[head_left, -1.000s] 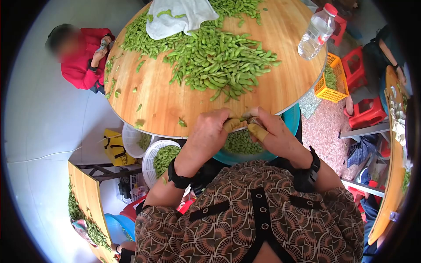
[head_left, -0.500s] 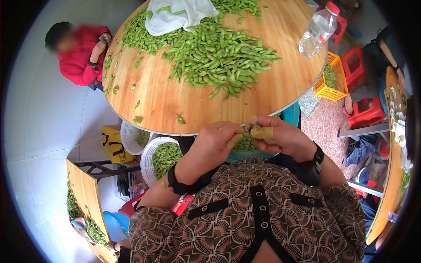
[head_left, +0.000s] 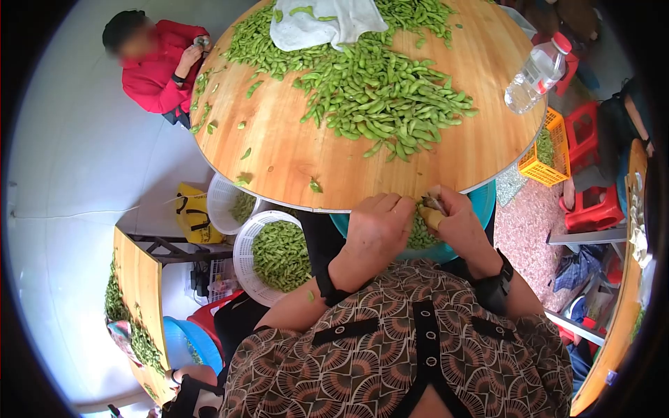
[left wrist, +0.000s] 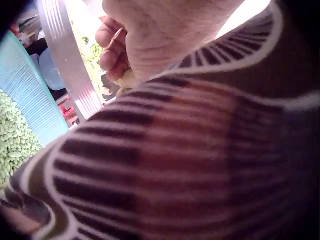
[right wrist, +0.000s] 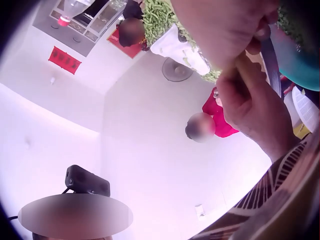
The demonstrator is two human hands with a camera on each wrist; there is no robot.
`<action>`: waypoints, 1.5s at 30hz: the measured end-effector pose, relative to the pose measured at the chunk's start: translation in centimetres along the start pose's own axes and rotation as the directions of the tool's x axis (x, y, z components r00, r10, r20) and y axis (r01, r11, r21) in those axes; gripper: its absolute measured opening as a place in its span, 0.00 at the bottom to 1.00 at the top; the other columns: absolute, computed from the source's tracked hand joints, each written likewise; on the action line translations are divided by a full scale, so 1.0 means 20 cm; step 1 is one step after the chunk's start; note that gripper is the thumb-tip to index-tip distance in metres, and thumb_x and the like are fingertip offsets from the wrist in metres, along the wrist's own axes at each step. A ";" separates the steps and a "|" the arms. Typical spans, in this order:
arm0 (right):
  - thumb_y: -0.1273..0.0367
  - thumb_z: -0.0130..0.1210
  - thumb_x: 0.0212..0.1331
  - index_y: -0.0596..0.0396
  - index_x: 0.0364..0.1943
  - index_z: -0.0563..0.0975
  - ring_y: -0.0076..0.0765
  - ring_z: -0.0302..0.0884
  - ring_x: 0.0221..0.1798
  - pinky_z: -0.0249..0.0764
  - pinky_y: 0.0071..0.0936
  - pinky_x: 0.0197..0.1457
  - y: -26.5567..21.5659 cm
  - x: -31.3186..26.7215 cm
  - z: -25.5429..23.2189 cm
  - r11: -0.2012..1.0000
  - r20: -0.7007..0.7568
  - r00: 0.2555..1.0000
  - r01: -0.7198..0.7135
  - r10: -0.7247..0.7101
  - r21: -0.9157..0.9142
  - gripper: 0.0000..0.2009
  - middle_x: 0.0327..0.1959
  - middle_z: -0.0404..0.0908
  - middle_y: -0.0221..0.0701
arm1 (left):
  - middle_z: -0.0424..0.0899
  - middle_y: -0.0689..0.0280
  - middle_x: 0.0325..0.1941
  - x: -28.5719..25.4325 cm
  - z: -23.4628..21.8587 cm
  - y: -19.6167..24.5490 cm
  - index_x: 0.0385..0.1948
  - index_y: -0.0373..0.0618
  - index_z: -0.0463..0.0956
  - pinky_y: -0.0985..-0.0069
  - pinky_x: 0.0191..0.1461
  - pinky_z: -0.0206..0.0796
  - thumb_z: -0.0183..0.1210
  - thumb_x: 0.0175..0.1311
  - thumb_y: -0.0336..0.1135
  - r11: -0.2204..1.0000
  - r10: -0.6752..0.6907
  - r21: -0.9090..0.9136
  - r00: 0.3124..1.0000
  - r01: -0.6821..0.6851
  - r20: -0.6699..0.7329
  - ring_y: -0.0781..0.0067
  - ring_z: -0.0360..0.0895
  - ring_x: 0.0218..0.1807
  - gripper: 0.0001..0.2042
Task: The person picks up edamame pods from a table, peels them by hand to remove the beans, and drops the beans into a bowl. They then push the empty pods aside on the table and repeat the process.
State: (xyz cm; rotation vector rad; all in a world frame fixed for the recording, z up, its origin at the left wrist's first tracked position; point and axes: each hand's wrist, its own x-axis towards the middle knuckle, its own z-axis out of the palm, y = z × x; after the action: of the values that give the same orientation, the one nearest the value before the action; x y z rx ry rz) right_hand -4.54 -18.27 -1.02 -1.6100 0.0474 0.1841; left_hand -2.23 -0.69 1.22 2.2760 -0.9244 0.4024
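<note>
At the near edge of the round wooden table (head_left: 279,153), my two hands are close together over a teal basin (head_left: 481,202) of green pods. My right hand (head_left: 453,223) grips a small dark, metal-looking tool (head_left: 435,202); a yellow covering shows on its thumb. Beside it, my left hand (head_left: 380,226) has its back up and its fingers (left wrist: 111,50) curled, in the left wrist view. I cannot tell whether a pod is between those fingers. A large heap of green soybean pods (head_left: 390,97) lies on the table, just beyond both hands.
A white cloth (head_left: 320,24) lies on the heap's far side. A water bottle (head_left: 536,73) stands at the right edge. White baskets (head_left: 240,251) of pods are below left, an orange crate (head_left: 554,150) at right. A person in red (head_left: 160,70) sits at far left.
The head view has shifted, so the table appears further right. My left hand has turned, its back now upward; the green pod at its fingertips earlier is no longer visible. My right hand keeps the tool.
</note>
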 end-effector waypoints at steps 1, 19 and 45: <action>0.74 0.56 0.57 0.61 0.33 0.73 0.16 0.62 0.20 0.58 0.20 0.22 0.00 0.00 -0.01 1.000 0.003 1.000 0.006 -0.006 0.000 0.05 0.21 0.70 0.23 | 0.76 0.58 0.25 0.00 0.01 -0.03 0.30 0.42 0.75 0.63 0.31 0.68 0.61 0.46 0.24 1.000 0.002 0.006 1.000 -0.001 -0.004 0.54 0.75 0.29 0.09; 0.69 0.52 0.62 0.57 0.43 0.72 0.20 0.71 0.25 0.64 0.19 0.25 -0.11 -0.07 -0.06 0.964 0.256 0.930 -0.242 0.262 -0.110 0.09 0.26 0.73 0.27 | 0.82 0.54 0.37 0.19 -0.44 -0.57 0.38 0.43 0.80 0.62 0.44 0.70 0.59 0.57 0.32 0.886 -0.260 0.369 0.960 0.282 -0.108 0.47 0.78 0.39 0.08; 0.66 0.44 0.70 0.51 0.52 0.68 0.16 0.62 0.18 0.55 0.15 0.19 -0.18 0.13 0.15 0.871 0.207 0.978 -0.116 0.016 0.478 0.11 0.26 0.72 0.26 | 0.80 0.50 0.35 0.15 -0.17 -0.22 0.43 0.37 0.77 0.66 0.43 0.73 0.53 0.61 0.24 0.975 -0.141 -0.190 0.983 0.117 -0.119 0.49 0.80 0.38 0.10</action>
State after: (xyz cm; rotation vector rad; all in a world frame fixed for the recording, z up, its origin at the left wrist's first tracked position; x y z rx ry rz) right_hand -1.74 -14.89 2.09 -1.0771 -0.0050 0.3559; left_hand 2.80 2.51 3.32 2.1012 -0.7119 0.3892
